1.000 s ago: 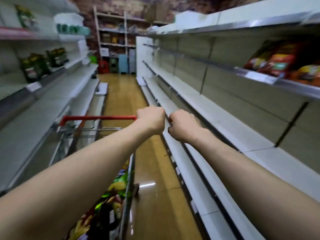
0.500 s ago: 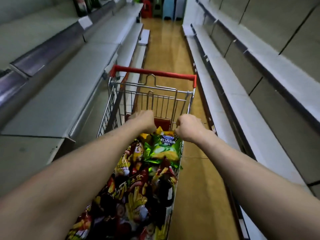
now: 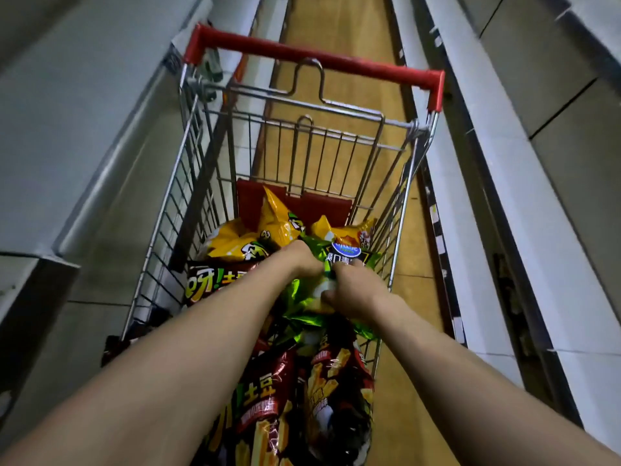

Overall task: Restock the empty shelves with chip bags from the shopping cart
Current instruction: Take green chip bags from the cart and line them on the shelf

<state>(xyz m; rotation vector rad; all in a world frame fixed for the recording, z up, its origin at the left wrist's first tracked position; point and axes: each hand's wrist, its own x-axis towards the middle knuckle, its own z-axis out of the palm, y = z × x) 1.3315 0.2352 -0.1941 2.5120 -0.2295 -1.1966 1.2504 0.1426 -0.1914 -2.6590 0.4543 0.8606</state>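
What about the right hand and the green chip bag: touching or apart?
Touching. Head view: the right hand curls its fingers into the crumpled green chip bag, no gap.

Left hand (image 3: 301, 260) and right hand (image 3: 351, 292) apparently grip green chip bag (image 3: 297, 302) in cart (image 3: 316, 58).

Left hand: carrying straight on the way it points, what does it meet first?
The left hand grips the green chip bag, which the right hand also grips, so that comes first; past it, probably the orange bag, though depth is unclear.
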